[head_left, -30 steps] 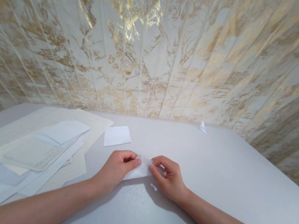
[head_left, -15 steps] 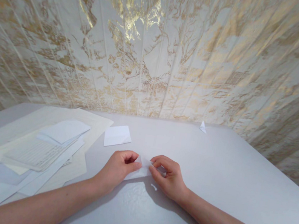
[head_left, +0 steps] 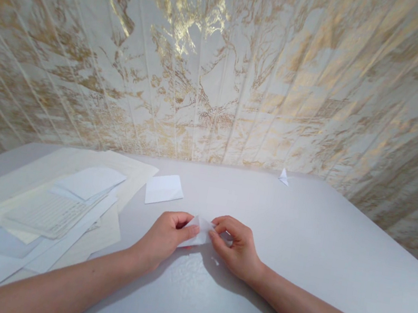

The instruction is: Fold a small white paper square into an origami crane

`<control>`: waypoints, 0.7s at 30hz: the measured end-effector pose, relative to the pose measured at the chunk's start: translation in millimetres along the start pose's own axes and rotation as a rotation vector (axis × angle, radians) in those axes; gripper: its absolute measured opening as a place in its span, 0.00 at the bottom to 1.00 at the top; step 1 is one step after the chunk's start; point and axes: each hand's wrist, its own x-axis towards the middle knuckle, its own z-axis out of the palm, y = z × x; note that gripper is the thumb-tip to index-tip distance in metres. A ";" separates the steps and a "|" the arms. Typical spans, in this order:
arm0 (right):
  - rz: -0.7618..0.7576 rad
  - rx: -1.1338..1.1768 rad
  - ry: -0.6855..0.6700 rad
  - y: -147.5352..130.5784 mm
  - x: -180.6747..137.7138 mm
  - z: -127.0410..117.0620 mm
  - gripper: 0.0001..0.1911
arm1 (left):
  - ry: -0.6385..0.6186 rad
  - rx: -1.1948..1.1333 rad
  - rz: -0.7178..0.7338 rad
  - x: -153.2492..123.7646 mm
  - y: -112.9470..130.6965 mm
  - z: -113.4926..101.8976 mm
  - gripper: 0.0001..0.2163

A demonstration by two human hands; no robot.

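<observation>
A small piece of folded white paper (head_left: 202, 228) is held between my two hands, just above the table. My left hand (head_left: 170, 233) pinches its left side, thumb on top and fingers curled behind. At the right end, my right hand (head_left: 236, 244) grips it between thumb and forefinger. The paper has a raised peak near its middle; its exact fold is partly hidden by my fingers. A flat white paper sheet (head_left: 164, 189) with a creased corner lies beyond my left hand.
Overlapping sheets and papers (head_left: 64, 207), one with printed or written lines, cover the left of the white table (head_left: 184, 302). A small folded paper shape (head_left: 284, 177) stands near the back edge. Behind rises a wall (head_left: 223, 73) with gold patterning.
The paper between my hands has shifted slightly, its left part tilting up and its middle peak standing out more. My hands have barely moved.
</observation>
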 end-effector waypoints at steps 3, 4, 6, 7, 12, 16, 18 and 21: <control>-0.003 0.007 -0.003 0.3 -0.2 0.1 0.08 | 0.013 0.036 0.029 -0.7 0.1 -0.6 0.12; -0.001 0.008 -0.002 0.2 -0.1 0.1 0.08 | 0.015 0.042 0.034 -1.1 0.3 -0.6 0.12; 0.002 0.007 0.000 -0.1 0.2 0.2 0.08 | 0.021 0.050 0.039 -1.7 0.6 -0.4 0.12; 0.003 0.006 -0.001 -0.3 0.3 0.3 0.09 | 0.027 0.055 0.041 -1.8 0.5 -0.4 0.12; 0.001 -0.003 -0.026 -0.5 -0.2 0.2 0.08 | 0.067 0.093 0.050 0.3 -2.1 -2.0 0.13; 0.050 -0.063 -0.012 -1.9 -1.9 -1.1 0.03 | 0.085 0.169 0.061 2.3 -1.7 -5.4 0.12; 0.054 -0.112 -0.006 -4.4 -1.7 -1.4 0.09 | 0.090 0.272 0.094 1.9 0.4 -6.5 0.11; 0.009 -0.166 -0.030 -10.9 0.3 -1.1 0.11 | 0.081 0.429 0.163 -0.8 4.2 -6.0 0.10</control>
